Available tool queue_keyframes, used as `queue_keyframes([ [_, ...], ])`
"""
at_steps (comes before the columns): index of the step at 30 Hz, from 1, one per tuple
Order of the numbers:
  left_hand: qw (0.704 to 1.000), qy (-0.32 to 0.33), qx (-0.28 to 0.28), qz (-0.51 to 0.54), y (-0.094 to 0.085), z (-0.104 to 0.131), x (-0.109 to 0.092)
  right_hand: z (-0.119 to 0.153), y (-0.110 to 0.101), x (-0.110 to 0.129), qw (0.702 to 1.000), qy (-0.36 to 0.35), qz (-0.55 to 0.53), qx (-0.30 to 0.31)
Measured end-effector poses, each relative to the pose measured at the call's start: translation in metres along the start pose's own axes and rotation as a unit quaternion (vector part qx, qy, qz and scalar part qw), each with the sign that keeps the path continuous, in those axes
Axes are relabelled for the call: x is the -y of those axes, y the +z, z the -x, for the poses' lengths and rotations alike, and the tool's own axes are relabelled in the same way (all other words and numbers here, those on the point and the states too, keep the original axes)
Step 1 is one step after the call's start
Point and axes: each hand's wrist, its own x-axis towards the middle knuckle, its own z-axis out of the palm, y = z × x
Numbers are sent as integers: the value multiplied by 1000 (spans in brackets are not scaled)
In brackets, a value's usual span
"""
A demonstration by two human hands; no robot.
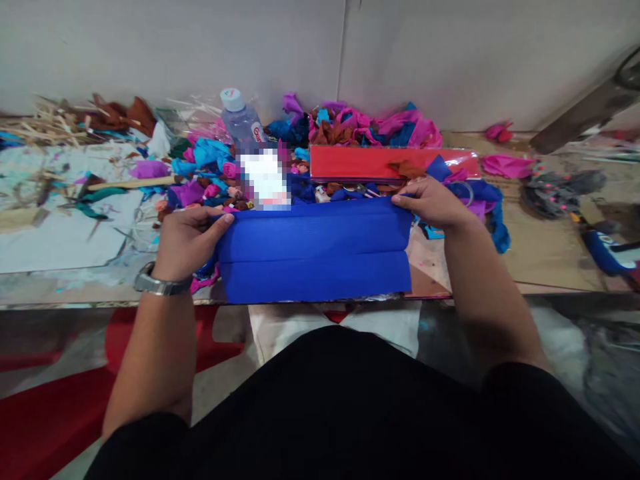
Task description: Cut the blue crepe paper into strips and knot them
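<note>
A wide sheet of blue crepe paper (315, 233) with a crease running across it is stretched between my hands near the table's front edge. My left hand (187, 241), with a watch (161, 281) on the wrist, pinches its upper left corner between thumb and fingers. At the upper right corner, my right hand (433, 202) pinches the same sheet. Just beyond the paper lie crumpled scraps and small paper flowers. A red flat pack (360, 163) in clear wrapping lies behind the sheet, towards the right.
A clear bottle (243, 120) with a white cap stands at the back, beside a blurred-out bright object (265, 179). Green-handled scissors (95, 200) and a wooden stick (145, 182) lie left. Pink and blue crumpled paper (373, 127) lines the wall. Cardboard (540, 240) covers the right side.
</note>
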Motion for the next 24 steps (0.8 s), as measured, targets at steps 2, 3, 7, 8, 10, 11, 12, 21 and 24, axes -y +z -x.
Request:
queue_keyframes([
  [2,1000,-11,3,0,1,4,-11,1,1,-5,999,15,-47,-8],
  [3,1000,-18,1,0,1,5,-14,1,2,-8,997,22,-73,-6],
  [7,999,-32,-12,19,5,4,-18,5,4,-18,978,54,-202,-3],
  [8,999,-29,-17,27,6,3,-17,7,5,-20,972,60,-229,-6],
  [10,998,-24,-22,45,10,1,-15,11,7,-21,962,67,-263,-16],
  [11,998,-23,-21,56,12,1,-15,13,8,-20,960,68,-269,-21],
  [12,997,-24,-20,71,15,0,-14,15,9,-19,959,68,-273,-28],
  [21,971,-36,-52,229,34,-1,-15,26,20,-25,933,68,-333,-116],
  [24,949,-68,-51,304,38,-1,-15,25,22,-29,934,36,-324,-146],
])
